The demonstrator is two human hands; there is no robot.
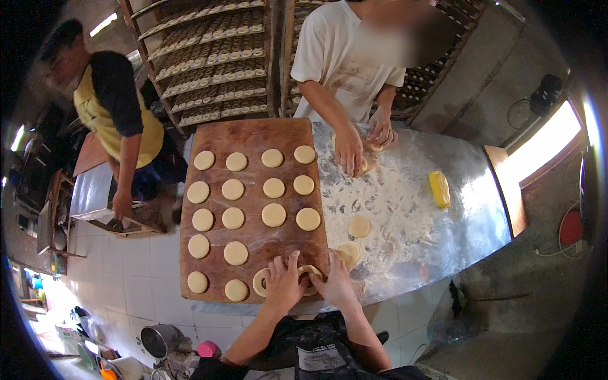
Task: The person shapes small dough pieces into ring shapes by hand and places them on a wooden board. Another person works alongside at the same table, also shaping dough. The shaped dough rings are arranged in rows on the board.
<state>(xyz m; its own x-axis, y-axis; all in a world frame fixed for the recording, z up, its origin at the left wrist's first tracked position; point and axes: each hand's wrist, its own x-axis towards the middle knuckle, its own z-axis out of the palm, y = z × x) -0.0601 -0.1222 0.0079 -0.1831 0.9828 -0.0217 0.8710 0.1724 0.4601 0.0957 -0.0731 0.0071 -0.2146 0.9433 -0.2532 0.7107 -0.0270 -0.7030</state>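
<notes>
- My left hand [283,283] and right hand [337,283] touch a dough ring [310,292] at the near right corner of the wooden board [253,134]; how tightly my fingers close on it, I cannot tell
- Pale dough rounds [235,253] stand in rows from far edge to near edge
- Flour whitens the metal counter [405,253], a yellow packet [439,190] toward its right edge
- Past its far edge, a person in a white shirt [326,57] bends before loaded racks [212,63]
- Tiled floor [114,256] shows left

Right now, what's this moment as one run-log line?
left hand: at left dough ring | right hand: at right dough ring | wooden board: bears dough rounds
</notes>
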